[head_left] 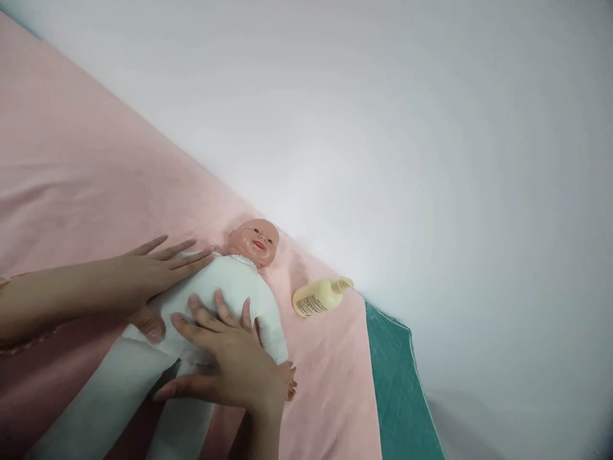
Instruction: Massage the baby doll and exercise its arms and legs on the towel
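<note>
A baby doll (234, 281) in a white suit lies on its back, its bald head toward the wall and its legs toward me. My left hand (153, 275) rests on the doll's side, fingers spread along its upper body and thumb near the hip. Over the lower belly and the other side lies my right hand (225, 351), also with fingers apart. Neither hand grips anything. One small doll hand shows beyond my right wrist; the doll's other arm is mostly hidden by my left hand.
A pale yellow pump bottle (318, 297) with printed text stands right of the doll's head. Pink cloth (330, 383) lies under both. Beside the cloth, a green surface (402, 383) shows at the right. A white wall (383, 140) borders the far edge.
</note>
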Demonstrator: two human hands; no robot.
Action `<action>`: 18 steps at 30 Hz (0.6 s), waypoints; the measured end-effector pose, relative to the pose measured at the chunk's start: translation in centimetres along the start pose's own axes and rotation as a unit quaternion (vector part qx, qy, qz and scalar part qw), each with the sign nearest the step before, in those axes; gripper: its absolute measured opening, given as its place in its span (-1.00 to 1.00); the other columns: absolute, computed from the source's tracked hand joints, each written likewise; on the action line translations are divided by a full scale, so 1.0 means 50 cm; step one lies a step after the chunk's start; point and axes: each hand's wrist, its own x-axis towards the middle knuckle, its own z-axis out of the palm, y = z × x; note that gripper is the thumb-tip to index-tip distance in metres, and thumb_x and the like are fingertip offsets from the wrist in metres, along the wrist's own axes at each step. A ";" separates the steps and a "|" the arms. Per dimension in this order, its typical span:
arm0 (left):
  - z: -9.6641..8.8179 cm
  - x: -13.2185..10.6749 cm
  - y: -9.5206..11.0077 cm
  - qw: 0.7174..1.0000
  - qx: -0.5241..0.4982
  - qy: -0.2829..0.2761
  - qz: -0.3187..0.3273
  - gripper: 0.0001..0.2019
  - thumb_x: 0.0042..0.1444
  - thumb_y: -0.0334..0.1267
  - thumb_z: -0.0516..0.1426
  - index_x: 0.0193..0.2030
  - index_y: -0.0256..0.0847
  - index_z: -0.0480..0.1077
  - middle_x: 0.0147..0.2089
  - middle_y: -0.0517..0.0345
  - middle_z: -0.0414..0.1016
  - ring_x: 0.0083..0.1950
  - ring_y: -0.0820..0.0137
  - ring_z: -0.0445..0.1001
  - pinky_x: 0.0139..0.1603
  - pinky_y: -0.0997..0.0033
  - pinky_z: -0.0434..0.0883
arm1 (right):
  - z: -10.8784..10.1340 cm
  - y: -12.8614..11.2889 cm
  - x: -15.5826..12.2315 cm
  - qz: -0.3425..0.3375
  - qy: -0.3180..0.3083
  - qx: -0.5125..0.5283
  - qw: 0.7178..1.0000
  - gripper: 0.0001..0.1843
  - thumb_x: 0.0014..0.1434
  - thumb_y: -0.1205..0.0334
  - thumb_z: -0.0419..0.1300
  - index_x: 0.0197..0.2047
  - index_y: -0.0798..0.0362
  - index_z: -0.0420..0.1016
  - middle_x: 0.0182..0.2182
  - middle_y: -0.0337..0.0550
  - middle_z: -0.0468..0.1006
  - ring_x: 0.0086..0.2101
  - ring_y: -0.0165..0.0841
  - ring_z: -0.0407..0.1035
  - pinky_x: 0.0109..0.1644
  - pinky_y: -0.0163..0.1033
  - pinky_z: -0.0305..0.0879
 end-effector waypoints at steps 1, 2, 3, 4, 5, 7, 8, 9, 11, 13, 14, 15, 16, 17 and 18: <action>0.001 0.000 -0.001 1.000 -0.002 -0.001 0.002 0.04 -0.13 0.01 0.28 0.46 -0.21 -0.07 0.50 -0.05 -0.16 0.53 0.05 -0.36 0.42 -0.10 -0.40 | 0.002 0.003 0.010 0.005 0.009 -0.007 1.000 -0.33 0.26 -0.24 0.10 0.39 -0.50 0.00 0.43 -0.62 -0.14 0.44 -0.21 -0.42 0.42 0.22 -0.77; 0.001 0.001 -0.003 1.000 -0.004 -0.002 0.005 0.04 -0.13 0.01 0.27 0.46 -0.20 -0.08 0.50 -0.03 -0.15 0.53 0.05 -0.35 0.42 -0.09 -0.41 | 0.003 0.010 0.020 0.014 0.025 -0.015 0.999 -0.33 0.28 -0.24 0.08 0.39 -0.47 0.00 0.44 -0.59 -0.18 0.44 -0.22 -0.43 0.43 0.19 -0.73; 0.000 0.001 -0.004 1.000 -0.006 -0.004 0.008 0.04 -0.13 0.01 0.27 0.47 -0.19 -0.09 0.50 -0.02 -0.14 0.53 0.06 -0.34 0.42 -0.09 -0.42 | 0.003 0.020 0.029 0.027 0.045 -0.021 0.998 -0.32 0.28 -0.26 0.05 0.41 -0.43 -0.02 0.45 -0.55 -0.23 0.44 -0.22 -0.46 0.45 0.17 -0.69; -0.002 0.002 -0.005 1.000 -0.005 -0.008 0.012 0.05 -0.13 0.02 0.26 0.47 -0.19 -0.11 0.51 -0.02 -0.15 0.53 0.06 -0.34 0.41 -0.10 -0.44 | 0.002 0.031 0.036 0.044 0.068 -0.024 0.996 -0.29 0.28 -0.28 0.03 0.42 -0.40 -0.05 0.46 -0.50 -0.28 0.44 -0.21 -0.49 0.45 0.18 -0.67; -0.004 0.003 -0.005 1.000 -0.003 -0.015 0.014 0.06 -0.12 0.03 0.26 0.48 -0.19 -0.13 0.51 -0.01 -0.18 0.53 0.05 -0.35 0.41 -0.11 -0.46 | 0.001 0.043 0.041 0.062 0.090 -0.022 0.994 -0.25 0.28 -0.30 0.01 0.44 -0.37 -0.11 0.46 -0.46 -0.34 0.44 -0.18 -0.53 0.44 0.23 -0.65; -0.012 0.004 -0.003 0.999 0.006 -0.037 0.009 0.10 -0.13 0.06 0.26 0.48 -0.19 -0.18 0.52 -0.02 -0.24 0.53 0.02 -0.38 0.40 -0.14 -0.46 | -0.003 0.067 0.043 0.093 0.113 -0.008 0.989 -0.17 0.27 -0.32 -0.01 0.47 -0.32 -0.25 0.46 -0.39 -0.45 0.43 -0.14 -0.61 0.40 0.31 -0.64; -0.016 0.004 -0.001 0.999 0.009 -0.049 0.003 0.11 -0.14 0.08 0.27 0.49 -0.18 -0.19 0.52 -0.01 -0.26 0.53 0.01 -0.39 0.40 -0.15 -0.44 | -0.004 0.077 0.041 0.107 0.114 0.000 0.988 -0.15 0.28 -0.32 -0.02 0.48 -0.29 -0.31 0.46 -0.36 -0.48 0.42 -0.14 -0.64 0.40 0.33 -0.64; -0.019 0.004 0.000 0.998 0.010 -0.058 0.001 0.12 -0.14 0.09 0.27 0.49 -0.17 -0.19 0.52 -0.01 -0.27 0.53 0.00 -0.40 0.41 -0.15 -0.42 | -0.006 0.085 0.038 0.121 0.112 0.005 0.986 -0.14 0.29 -0.31 -0.04 0.48 -0.25 -0.36 0.46 -0.33 -0.50 0.42 -0.15 -0.65 0.40 0.33 -0.64; -0.024 0.003 0.003 0.998 0.009 -0.063 0.003 0.11 -0.12 0.10 0.26 0.50 -0.15 -0.20 0.53 -0.02 -0.27 0.53 0.02 -0.41 0.42 -0.13 -0.36 | -0.008 0.096 0.030 0.147 0.108 0.010 0.983 -0.11 0.31 -0.29 -0.04 0.49 -0.18 -0.43 0.47 -0.27 -0.48 0.42 -0.17 -0.65 0.41 0.29 -0.65; -0.024 0.001 0.005 0.998 0.008 -0.062 0.014 0.07 -0.06 0.09 0.23 0.50 -0.15 -0.21 0.53 -0.03 -0.28 0.53 0.07 -0.41 0.43 -0.12 -0.32 | -0.009 0.102 0.023 0.173 0.108 0.012 0.979 -0.05 0.29 -0.30 -0.03 0.49 -0.11 -0.45 0.47 -0.22 -0.45 0.43 -0.17 -0.63 0.41 0.28 -0.66; -0.023 0.000 0.006 0.998 0.011 -0.056 0.019 0.05 -0.03 0.09 0.22 0.50 -0.16 -0.22 0.53 -0.04 -0.27 0.53 0.08 -0.41 0.43 -0.12 -0.31 | -0.010 0.103 0.020 0.184 0.108 0.014 0.977 -0.03 0.28 -0.32 -0.01 0.49 -0.08 -0.45 0.47 -0.21 -0.45 0.43 -0.16 -0.62 0.41 0.28 -0.67; -0.022 -0.001 0.006 0.998 0.018 -0.050 0.023 0.03 -0.01 0.10 0.20 0.50 -0.19 -0.22 0.52 -0.07 -0.26 0.53 0.08 -0.40 0.42 -0.13 -0.30 | -0.011 0.103 0.016 0.193 0.108 0.016 0.975 -0.01 0.27 -0.32 0.00 0.49 -0.05 -0.44 0.47 -0.19 -0.44 0.43 -0.16 -0.60 0.41 0.27 -0.67; -0.021 -0.003 0.005 0.998 0.026 -0.042 0.029 0.01 0.02 0.10 0.19 0.50 -0.21 -0.20 0.52 -0.09 -0.24 0.53 0.08 -0.39 0.42 -0.13 -0.30 | -0.011 0.102 0.012 0.201 0.109 0.018 0.973 0.00 0.27 -0.32 0.00 0.49 -0.02 -0.43 0.47 -0.18 -0.43 0.44 -0.16 -0.58 0.42 0.26 -0.67; -0.022 -0.004 0.004 0.998 0.035 -0.032 0.034 0.00 0.03 0.12 0.18 0.50 -0.23 -0.18 0.52 -0.11 -0.21 0.53 0.07 -0.38 0.42 -0.13 -0.30 | -0.013 0.099 0.005 0.209 0.111 0.020 0.971 0.00 0.27 -0.31 0.01 0.50 0.00 -0.41 0.47 -0.18 -0.43 0.44 -0.16 -0.57 0.42 0.24 -0.67; -0.023 -0.007 0.002 0.998 0.046 -0.018 0.040 -0.01 0.03 0.13 0.18 0.49 -0.24 -0.15 0.51 -0.12 -0.18 0.53 0.06 -0.36 0.42 -0.13 -0.33 | -0.014 0.096 -0.002 0.220 0.113 0.022 0.969 0.00 0.27 -0.30 0.01 0.50 0.01 -0.41 0.47 -0.17 -0.44 0.44 -0.16 -0.56 0.43 0.23 -0.65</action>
